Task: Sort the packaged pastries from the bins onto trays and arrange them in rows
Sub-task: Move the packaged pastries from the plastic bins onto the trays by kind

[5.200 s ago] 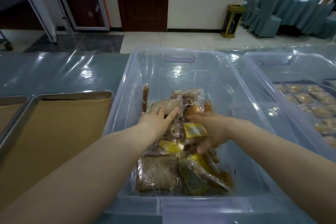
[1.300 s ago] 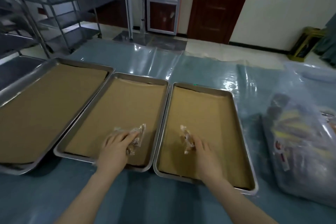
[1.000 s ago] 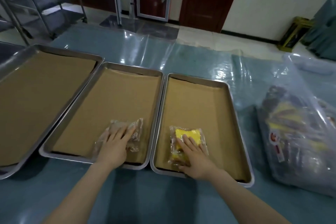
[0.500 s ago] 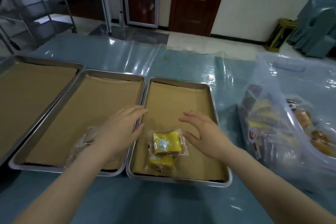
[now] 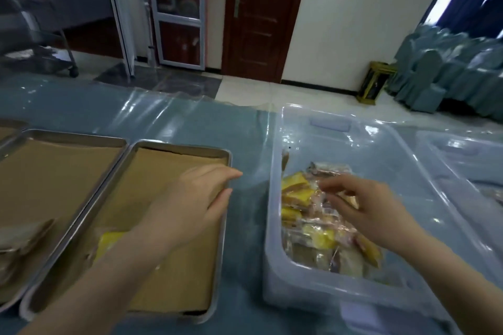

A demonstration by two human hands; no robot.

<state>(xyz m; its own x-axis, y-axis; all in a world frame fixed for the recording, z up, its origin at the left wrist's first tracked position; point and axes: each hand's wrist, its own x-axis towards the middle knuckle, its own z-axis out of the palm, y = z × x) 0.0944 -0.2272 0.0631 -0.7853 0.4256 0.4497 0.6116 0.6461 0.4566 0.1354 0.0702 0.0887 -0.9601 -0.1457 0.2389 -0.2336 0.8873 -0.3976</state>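
Note:
A clear plastic bin [image 5: 275, 226] on the right holds several packaged pastries [image 5: 313, 226], yellow and brown. My right hand [image 5: 364, 207] hovers over them inside the bin, fingers loosely spread, holding nothing. My left hand [image 5: 196, 204] is open above the right edge of a paper-lined metal tray [image 5: 177, 253]. One yellow packaged pastry [image 5: 109, 242] lies on that tray, partly hidden by my left forearm. A brown packaged pastry [image 5: 19, 236] lies on the neighbouring tray [image 5: 54, 171] to the left.
A second clear bin [image 5: 468, 160] with pastries stands at the far right. A third tray [image 5: 8, 128] shows at the left edge. Clear film covers the blue table [image 5: 245, 226]. Behind are a door, a metal rack and covered chairs.
Both hands let go of the pastries on the two trays and moved right. My right hand has come over the bin; the view has swung right with it.

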